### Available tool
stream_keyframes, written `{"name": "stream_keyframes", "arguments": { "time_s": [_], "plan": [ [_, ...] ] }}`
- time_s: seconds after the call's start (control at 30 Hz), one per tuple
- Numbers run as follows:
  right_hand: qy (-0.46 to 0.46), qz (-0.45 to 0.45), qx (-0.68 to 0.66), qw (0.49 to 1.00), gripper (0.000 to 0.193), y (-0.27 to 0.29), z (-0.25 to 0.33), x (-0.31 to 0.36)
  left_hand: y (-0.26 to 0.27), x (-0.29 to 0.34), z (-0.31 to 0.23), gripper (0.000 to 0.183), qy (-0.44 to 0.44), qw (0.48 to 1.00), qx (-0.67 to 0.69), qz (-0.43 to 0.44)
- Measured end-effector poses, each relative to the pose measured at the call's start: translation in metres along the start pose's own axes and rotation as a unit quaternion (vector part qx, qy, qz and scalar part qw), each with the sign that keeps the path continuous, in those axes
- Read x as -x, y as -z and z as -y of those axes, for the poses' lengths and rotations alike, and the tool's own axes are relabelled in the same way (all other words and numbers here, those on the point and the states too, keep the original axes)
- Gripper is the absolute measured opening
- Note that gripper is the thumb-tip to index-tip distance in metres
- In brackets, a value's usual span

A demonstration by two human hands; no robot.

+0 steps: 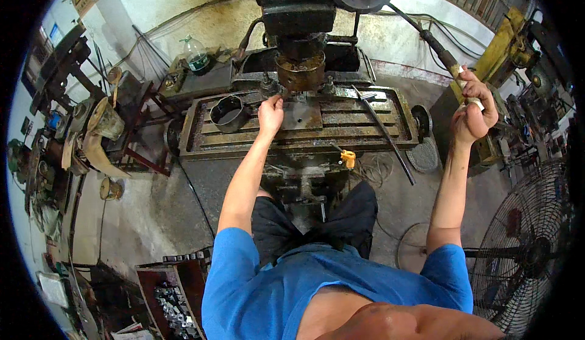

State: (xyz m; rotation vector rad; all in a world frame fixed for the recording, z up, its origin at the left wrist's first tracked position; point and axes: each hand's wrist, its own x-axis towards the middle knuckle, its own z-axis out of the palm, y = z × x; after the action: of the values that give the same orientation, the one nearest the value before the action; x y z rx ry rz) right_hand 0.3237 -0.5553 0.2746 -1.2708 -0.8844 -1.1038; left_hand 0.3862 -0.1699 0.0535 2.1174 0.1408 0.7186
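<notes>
My left hand [270, 117] is closed over the slotted machine table [213, 139], its fingertips pinched beside the metal fixture below the spindle. Whatever lies between them is too small to make out. My right hand [474, 109] is raised at the right, fingers curled round the end of the long feed lever [437, 46] that slopes down from the machine head [298, 17]. Pale wrapping or cloth shows at its fingers. Under the head hangs a round, dirty metal collar [301, 75]. A round open metal can [229, 113] stands on the table, left of my left hand.
A long dark bar [390, 138] leans over the table's front right edge. A yellow-handled object [347, 158] sits at the front edge. A large fan [524, 248] stands at my right. At lower left, a box [159, 279] holds small metal parts.
</notes>
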Motion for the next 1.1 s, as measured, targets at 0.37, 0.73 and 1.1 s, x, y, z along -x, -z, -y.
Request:
{"name": "stream_keyframes", "arguments": {
  "time_s": [0.37,0.73,1.1],
  "plan": [
    [-0.029,-0.013,-0.011,0.999,0.03,-0.004,0.0,0.02,-0.002,0.006,0.02,0.025,0.007,0.997,0.053,0.047],
    [-0.026,-0.009,-0.033,0.999,0.017,0.0,-0.008,0.038,0.045,0.037,-0.011,0.026,0.153,0.955,0.193,0.166],
    [-0.035,-0.013,-0.038,0.999,0.021,0.002,-0.014,0.055,0.044,0.04,0.0,0.028,0.103,0.956,0.218,0.168]
  ]
}}
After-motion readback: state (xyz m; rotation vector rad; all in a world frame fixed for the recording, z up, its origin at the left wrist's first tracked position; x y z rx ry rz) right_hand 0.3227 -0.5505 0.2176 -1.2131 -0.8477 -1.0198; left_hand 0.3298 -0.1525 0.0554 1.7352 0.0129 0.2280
